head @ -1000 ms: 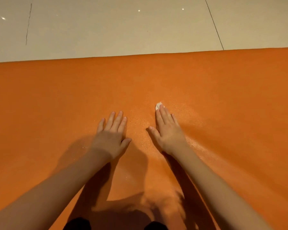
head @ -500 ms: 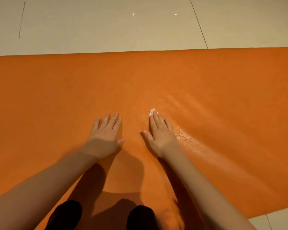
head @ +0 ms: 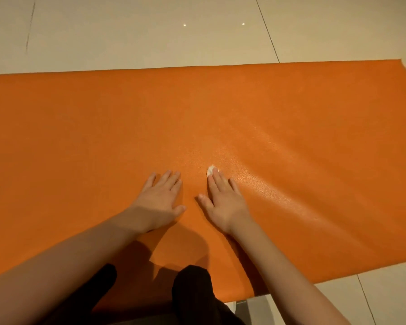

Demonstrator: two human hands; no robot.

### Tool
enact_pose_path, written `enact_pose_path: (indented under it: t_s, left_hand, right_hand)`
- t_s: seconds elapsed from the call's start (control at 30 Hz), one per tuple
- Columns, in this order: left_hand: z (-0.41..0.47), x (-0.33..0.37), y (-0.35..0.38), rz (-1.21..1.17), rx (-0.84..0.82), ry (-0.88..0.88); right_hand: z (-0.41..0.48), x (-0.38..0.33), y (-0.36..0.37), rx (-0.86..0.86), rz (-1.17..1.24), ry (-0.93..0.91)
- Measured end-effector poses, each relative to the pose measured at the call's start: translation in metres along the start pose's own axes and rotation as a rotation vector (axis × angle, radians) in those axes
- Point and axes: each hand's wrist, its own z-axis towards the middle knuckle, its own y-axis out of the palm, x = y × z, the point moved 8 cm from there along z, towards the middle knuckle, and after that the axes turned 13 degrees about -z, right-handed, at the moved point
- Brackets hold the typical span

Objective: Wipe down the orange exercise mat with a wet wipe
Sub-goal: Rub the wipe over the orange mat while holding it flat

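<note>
I see the left hand [head: 159, 198] flat on the mat [head: 80, 137], holding nothing; the right hand [head: 223, 200], fingers straight, presses the wipe [head: 212, 170] peeking out at twelve o'clock.

An indoor room with a hard floor, most likely a home or an exercise space; which of the two cannot be told. The glossy floor [head: 150, 31] is laid in large pale cream tiles with thin dark grout lines [head: 267, 31] and mirrors small ceiling lights [head: 184, 25]. An orange exercise mat [head: 80, 137] lies flat on it, floor showing beyond its far edge and its near right corner. A person's knees in dark trousers [head: 192, 289] rest at the mat's near edge.
</note>
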Motion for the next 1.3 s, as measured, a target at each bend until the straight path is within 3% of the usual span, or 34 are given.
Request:
enact_pose_path:
  t_s: [0.13, 0.37, 0.6, 0.83, 1.03, 1.23, 1.3]
  left_hand:
    - [-0.012, 0.013, 0.014, 0.005, -0.018, 0.034]
    - [-0.022, 0.020, 0.024, 0.024, 0.011, 0.039]
    - [-0.043, 0.021, 0.028, 0.011, 0.068, 0.069]
    - [-0.038, 0.017, 0.035, -0.014, 0.118, 0.082]
    - [-0.038, 0.016, 0.036, 0.008, 0.119, 0.083]
    - [-0.045, 0.017, 0.041, -0.100, 0.171, 0.025]
    - [-0.046, 0.015, 0.041, -0.103, 0.172, 0.026]
  right_hand:
    - [-0.054, 0.005, 0.010, -0.028, 0.046, -0.049]
    - [-0.026, 0.003, 0.007, -0.043, 0.072, 0.030]
    - [-0.120, 0.004, 0.006, -0.015, 0.193, -0.080]
    - [-0.084, 0.006, 0.007, -0.016, 0.145, -0.015]
    - [-0.150, 0.005, 0.017, -0.014, 0.226, -0.139]
    - [-0.127, 0.009, 0.012, 0.043, 0.203, -0.019]
    - [-0.141, -0.005, 0.013, 0.024, 0.242, -0.084]
